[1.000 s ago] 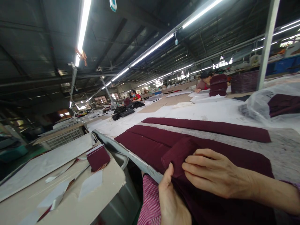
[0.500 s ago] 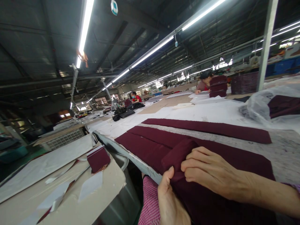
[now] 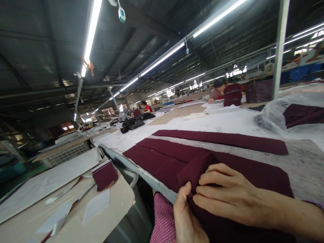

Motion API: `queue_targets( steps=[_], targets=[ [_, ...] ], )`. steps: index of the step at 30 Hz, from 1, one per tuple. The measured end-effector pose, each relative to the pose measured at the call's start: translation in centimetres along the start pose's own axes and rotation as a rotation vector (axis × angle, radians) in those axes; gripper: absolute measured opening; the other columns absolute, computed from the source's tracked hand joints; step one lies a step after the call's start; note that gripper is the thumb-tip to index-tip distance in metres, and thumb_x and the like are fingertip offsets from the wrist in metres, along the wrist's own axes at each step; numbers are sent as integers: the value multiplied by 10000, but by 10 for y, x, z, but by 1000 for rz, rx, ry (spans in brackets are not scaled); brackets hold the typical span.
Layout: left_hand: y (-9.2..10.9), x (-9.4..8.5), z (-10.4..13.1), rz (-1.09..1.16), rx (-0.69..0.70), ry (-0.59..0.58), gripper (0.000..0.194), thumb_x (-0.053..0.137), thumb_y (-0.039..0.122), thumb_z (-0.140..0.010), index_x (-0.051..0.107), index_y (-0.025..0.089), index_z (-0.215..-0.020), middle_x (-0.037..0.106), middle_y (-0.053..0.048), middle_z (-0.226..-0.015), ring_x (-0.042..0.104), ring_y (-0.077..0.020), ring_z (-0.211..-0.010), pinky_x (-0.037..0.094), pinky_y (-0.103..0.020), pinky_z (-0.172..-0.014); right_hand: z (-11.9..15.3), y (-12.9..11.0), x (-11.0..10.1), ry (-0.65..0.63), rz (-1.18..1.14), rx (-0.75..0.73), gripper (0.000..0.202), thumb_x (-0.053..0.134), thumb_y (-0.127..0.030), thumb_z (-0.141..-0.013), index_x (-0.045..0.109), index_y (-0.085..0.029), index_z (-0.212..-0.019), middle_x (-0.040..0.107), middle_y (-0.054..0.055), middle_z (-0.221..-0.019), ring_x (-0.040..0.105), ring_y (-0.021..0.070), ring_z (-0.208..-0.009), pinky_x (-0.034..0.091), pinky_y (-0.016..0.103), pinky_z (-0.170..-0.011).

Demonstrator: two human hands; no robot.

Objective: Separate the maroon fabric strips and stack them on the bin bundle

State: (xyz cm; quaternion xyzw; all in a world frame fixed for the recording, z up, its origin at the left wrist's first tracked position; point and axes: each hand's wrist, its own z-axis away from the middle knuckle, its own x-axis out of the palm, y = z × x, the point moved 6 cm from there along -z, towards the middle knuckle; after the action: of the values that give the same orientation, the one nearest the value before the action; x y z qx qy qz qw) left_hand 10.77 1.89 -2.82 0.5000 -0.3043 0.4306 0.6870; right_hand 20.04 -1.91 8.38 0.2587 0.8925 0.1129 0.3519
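A folded maroon fabric piece (image 3: 194, 170) lies at the table's near edge, its upper part curled back. My left hand (image 3: 187, 216) grips its near edge, thumb on top and the other fingers hidden beneath the cloth. Over the fold, my right hand (image 3: 225, 192) pinches the fabric with bent fingers; the fingertips are partly out of sight. Under and beyond the fold lie flat maroon panels (image 3: 154, 162). Farther back a long maroon strip (image 3: 222, 138) rests apart from them on a grey felt-like sheet (image 3: 301, 165).
A cardboard-topped surface (image 3: 118, 206) at left carries a small maroon fabric stack (image 3: 105, 175) and scraps. Below it stands a grey bin (image 3: 138, 202). Clear plastic (image 3: 268, 111) wraps maroon cloth at right, near a metal post (image 3: 279, 50). Co-workers sit farther back, one beside stacked maroon pieces (image 3: 232, 94).
My right hand has shifted slightly right and down over the fold, its fingers more spread. The left thumb still presses the cloth. The whole view has moved a little.
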Motion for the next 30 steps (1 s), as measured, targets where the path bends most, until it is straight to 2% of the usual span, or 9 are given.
queue_targets(
  steps=[5, 9, 14, 17, 20, 23, 26, 28, 30],
  targets=[
    [-6, 0, -6, -2, -128, -83, 143, 768, 277, -755, 720, 142, -763, 732, -53, -772, 689, -187, -727, 570, -294, -721, 2, -8, 0, 0, 61, -140, 481, 263, -106, -1111, 724, -150, -982, 731, -13, -864, 607, 134, -854, 456, 338, -837],
    [-6, 2, -12, 8, -208, -171, 206, 736, 317, -801, 763, 120, -859, 765, -90, -878, 706, -212, -786, 575, -348, -856, 0, -11, -2, -17, -18, -204, 492, 257, -93, -1103, 719, -143, -941, 714, 7, -816, 631, 140, -797, 475, 336, -789],
    [-1, 11, 1, -18, -268, -307, 307, 793, 430, -801, 807, 158, -943, 777, -128, -1052, 714, -304, -1050, 541, -419, -986, -3, 7, 2, -117, -135, 50, 457, 199, -159, -1127, 646, -175, -1028, 712, 0, -875, 613, 143, -753, 454, 327, -788],
    [5, 14, 10, -74, -101, -358, 418, 902, 517, -660, 822, 213, -936, 784, -89, -1074, 700, -278, -1093, 519, -377, -1019, -2, 14, 2, -107, -161, 123, 393, 231, -178, -1124, 623, -191, -1097, 730, 0, -937, 619, 160, -778, 445, 332, -774],
    [7, 12, 10, -276, 83, -383, 466, 1008, 342, -465, 820, 206, -870, 796, -59, -939, 717, -256, -974, 538, -354, -948, 2, 18, 7, -171, -196, 167, 324, 313, -99, -1071, 618, -200, -1116, 741, -3, -958, 640, 167, -781, 449, 332, -758],
    [4, 5, 0, -392, 124, -348, 377, 981, 255, -508, 802, 176, -830, 787, -59, -876, 717, -241, -894, 541, -359, -902, 9, 22, 11, -238, -237, 215, 356, 408, 0, -975, 601, -220, -1177, 754, -22, -1059, 692, 159, -880, 468, 329, -861],
    [8, 0, -9, -340, 77, -282, 318, 938, 206, -573, 787, 176, -851, 790, -67, -901, 732, -249, -920, 541, -379, -933, 17, 36, 11, -261, -301, 334, 461, 584, 0, -894, 573, -258, -1276, 730, -25, -1177, 693, 160, -1021, 485, 320, -958],
    [16, 0, -11, -257, 43, -278, 283, 911, 177, -616, 788, 187, -871, 794, -77, -906, 743, -271, -958, 541, -418, -973, 21, 49, 10, -248, -369, 469, 539, 699, -27, -833, 571, -264, -1300, 725, -19, -1149, 694, 156, -984, 527, 280, -885],
    [27, 2, -9, -196, 45, -283, 252, 881, 166, -668, 792, 188, -903, 797, -91, -912, 747, -293, -997, 535, -454, -1009, 22, 59, 8, -229, -423, 586, 499, 757, -96, -823, 597, -244, -1272, 731, -20, -1028, 684, 146, -812, 540, 241, -707]
  ],
)
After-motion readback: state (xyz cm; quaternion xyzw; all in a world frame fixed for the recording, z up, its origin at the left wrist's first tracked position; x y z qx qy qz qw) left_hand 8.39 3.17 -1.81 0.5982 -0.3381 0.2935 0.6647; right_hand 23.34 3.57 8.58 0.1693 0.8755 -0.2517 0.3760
